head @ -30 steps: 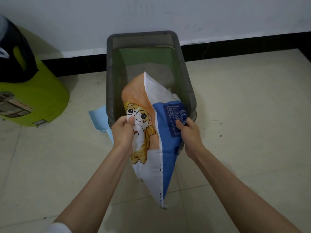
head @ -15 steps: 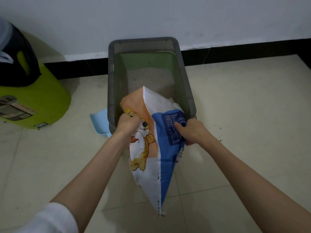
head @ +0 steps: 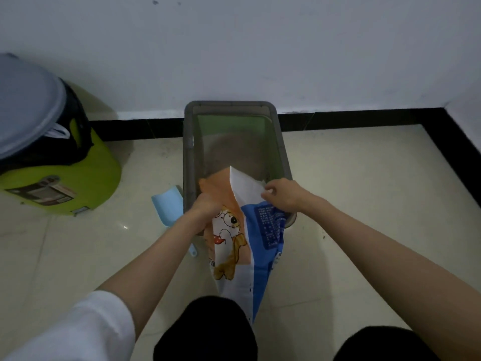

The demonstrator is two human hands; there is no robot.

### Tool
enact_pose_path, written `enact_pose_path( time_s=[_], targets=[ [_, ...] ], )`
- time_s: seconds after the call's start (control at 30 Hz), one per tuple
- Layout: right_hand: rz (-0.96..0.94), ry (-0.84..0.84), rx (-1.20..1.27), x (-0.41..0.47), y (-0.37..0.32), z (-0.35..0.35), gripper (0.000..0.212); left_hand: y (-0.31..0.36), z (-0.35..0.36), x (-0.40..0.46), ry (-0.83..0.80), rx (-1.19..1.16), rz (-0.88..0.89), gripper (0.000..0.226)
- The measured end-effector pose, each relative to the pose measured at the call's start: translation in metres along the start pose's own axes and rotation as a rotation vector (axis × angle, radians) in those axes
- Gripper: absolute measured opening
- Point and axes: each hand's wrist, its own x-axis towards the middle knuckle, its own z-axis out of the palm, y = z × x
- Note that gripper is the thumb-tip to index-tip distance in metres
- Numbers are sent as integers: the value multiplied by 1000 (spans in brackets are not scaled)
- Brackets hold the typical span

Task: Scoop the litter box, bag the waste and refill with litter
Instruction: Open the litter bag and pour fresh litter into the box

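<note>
Head-camera view down onto a pale tiled floor (head: 364, 194) edged by a black skirting strip (head: 351, 121) under a plain white wall (head: 260, 48). Left hand (head: 201, 208) clenched around the orange side of a cartoon-cat litter bag (head: 234, 246). Right hand (head: 282, 195) pinching the bag's white top corner, fingers curled. Bag tilted, mouth resting over the near rim of a grey litter box (head: 188, 162) just beyond both hands, against the wall. Pale blue scoop (head: 168, 204) on the floor just left of the left hand. Lime-green bin (head: 86, 183) with grey lid well off to the left. Dark-clothed knees at the bottom edge.
</note>
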Motion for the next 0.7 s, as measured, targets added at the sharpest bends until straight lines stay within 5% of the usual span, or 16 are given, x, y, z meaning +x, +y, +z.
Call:
enact_pose_path(
  time_s=[0.3,0.43,0.53,0.7],
  targets=[
    [-104,0,24,93,-1,-1,42,16,8,72,24,662,346,32],
    [-144,-124,46,149,1,19,56,26,12,111,36,673,279,62],
    [-167,-194,-48,168,9,33,11,31,15,131,-16,693,187,81],
    [-334,-8,-126,154,15,33,18,41,16,117,-37,823,276,14]
  ],
)
